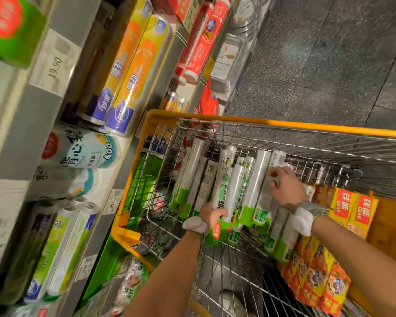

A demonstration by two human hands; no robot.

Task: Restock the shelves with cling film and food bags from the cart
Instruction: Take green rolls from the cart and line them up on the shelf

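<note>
Gathering step: green-and-white cling film rolls (224, 179) in yellow-rimmed wire cart (284, 125) are clasped by left hand (212, 215), one gripped by right hand (281, 187); lift to grey metal shelf (30, 131) likely needed next

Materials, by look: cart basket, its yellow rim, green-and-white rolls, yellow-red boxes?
Cart basket: bare steel-like wire, shiny, glints along the grid.
Yellow rim: smooth coated metal or plastic; cannot tell which.
Green-and-white rolls: glossy plastic film wrap, long highlights.
Yellow-red boxes: probably printed cardboard, flat faces, crisp edges.
</note>
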